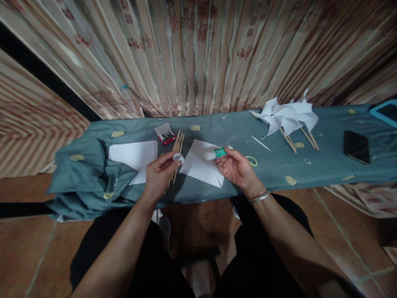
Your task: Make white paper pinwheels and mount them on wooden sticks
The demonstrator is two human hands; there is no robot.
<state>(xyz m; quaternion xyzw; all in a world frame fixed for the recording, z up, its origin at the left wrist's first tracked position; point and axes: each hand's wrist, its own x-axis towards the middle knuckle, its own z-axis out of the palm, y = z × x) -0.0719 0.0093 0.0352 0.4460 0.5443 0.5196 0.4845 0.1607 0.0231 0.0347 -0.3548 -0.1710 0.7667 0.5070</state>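
Between thumb and fingers, my right hand point(237, 169) grips a glue stick point(219, 153) with a green label, its white end pointing left. My left hand point(159, 171) pinches a small white cap point(178, 157), held apart from the glue stick. Under the glue stick lies a white paper square point(200, 165) with slits cut in from its corners. Several wooden sticks point(177, 145) lie beside the paper, partly hidden by my left hand. Behind my right hand shows a yellow-green loop point(252, 160), the rest of it covered.
White sheets point(133, 154) lie at left, near a small red-and-white box of metal pins point(166, 134). Paper pinwheels on sticks point(287, 118) rest at right, with a thin paper strip point(260, 142) before them. A black phone point(356, 147) and blue-framed object point(386, 114) are farther right. Curtains hang behind.
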